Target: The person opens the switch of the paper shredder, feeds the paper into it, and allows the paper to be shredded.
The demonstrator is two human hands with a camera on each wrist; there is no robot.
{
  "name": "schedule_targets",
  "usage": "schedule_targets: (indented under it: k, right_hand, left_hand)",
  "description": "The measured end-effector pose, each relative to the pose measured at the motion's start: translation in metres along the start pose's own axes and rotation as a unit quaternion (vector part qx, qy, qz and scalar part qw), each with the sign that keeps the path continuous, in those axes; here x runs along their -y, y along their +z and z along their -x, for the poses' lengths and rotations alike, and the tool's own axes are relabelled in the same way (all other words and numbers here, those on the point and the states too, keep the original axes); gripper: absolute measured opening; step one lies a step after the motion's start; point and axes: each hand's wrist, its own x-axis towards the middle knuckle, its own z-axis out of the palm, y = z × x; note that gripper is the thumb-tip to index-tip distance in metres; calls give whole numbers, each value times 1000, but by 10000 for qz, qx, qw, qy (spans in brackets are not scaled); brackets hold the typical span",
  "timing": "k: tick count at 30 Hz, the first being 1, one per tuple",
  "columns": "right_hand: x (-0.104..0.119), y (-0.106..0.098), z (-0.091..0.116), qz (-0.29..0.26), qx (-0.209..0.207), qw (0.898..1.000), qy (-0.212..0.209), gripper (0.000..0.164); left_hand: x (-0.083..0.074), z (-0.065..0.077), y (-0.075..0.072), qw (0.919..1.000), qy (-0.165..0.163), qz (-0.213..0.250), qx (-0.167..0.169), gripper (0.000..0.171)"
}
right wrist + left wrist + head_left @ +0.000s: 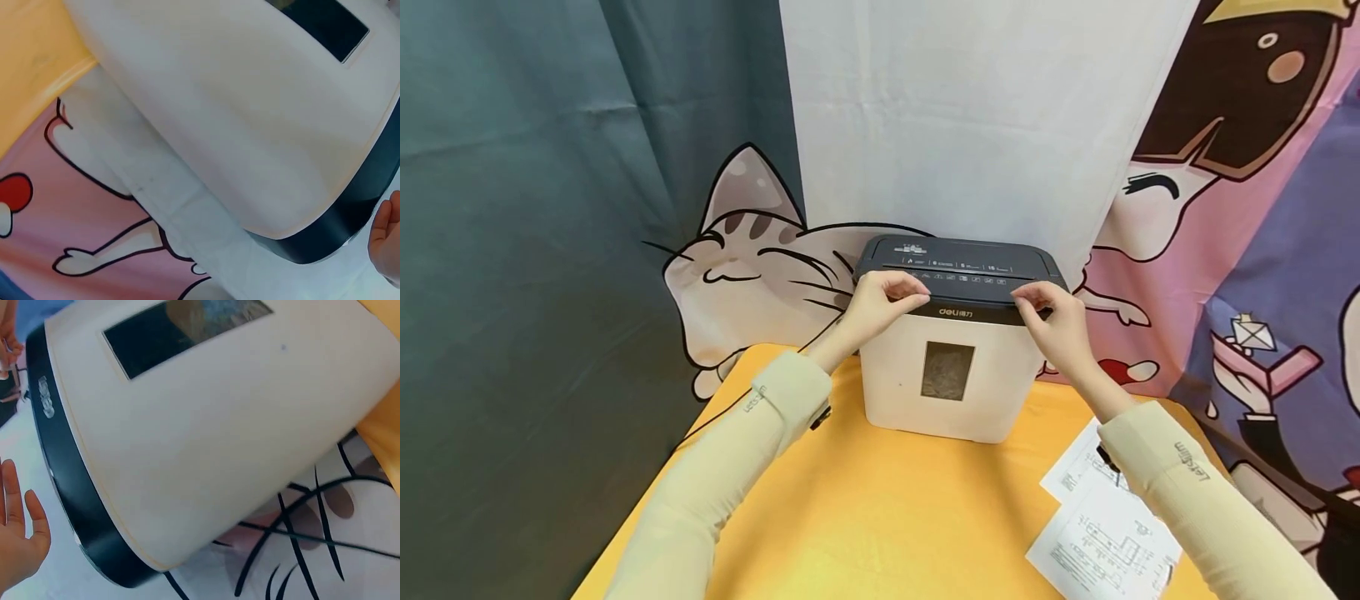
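Note:
A white paper shredder (891, 383) with a dark top (958, 252) and a small window (947, 371) stands upright on the yellow-covered table. Over the left front edge of its top is my left hand (883, 302), thumb and fingertips close together. My right hand (1058, 325) mirrors it at the right front edge. Between the hands, the icon strip and brand label show with no sheet in front. In the left wrist view, the left hand (22, 534) has its thumb apart from extended fingers. The right hand (386, 237) is partly cut off in the right wrist view, fingers beside the dark rim.
Printed sheets (1101, 533) lie overlapping on the table's right side, partly under the right forearm. A dark cord (722, 412) runs along the left side of the yellow table cover (820, 517). Printed cloth (925, 108) hangs behind the shredder.

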Motion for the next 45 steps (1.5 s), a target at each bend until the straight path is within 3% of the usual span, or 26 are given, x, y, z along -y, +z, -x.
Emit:
schedule_targets:
  k: [11, 20, 30, 34, 40, 45]
  right_hand:
    - [8, -11, 22, -476, -369, 9982, 52, 8]
    - [-12, -28, 45, -417, -687, 9965, 247, 12]
    - [-38, -43, 77, -139, -804, 9937, 766, 12]
    - [-48, -49, 91, -20, -655, 9915, 1121, 11]
    - [-66, -57, 113, 345, -3, 9921, 1208, 7]
    - [-86, -61, 129, 622, 498, 9888, 1264, 6]
  left_hand:
    - [5, 47, 29, 9986, -301, 402, -136, 9]
    - [11, 79, 60, 9974, -114, 640, 307, 9]
    - [30, 110, 101, 9885, -879, 1173, 381, 11]
    - [32, 124, 115, 9821, -1009, 1411, 737, 14]
    - [27, 144, 136, 9693, -1514, 1463, 1270, 17]
    - [47, 160, 169, 9554, -1907, 1590, 1601, 24]
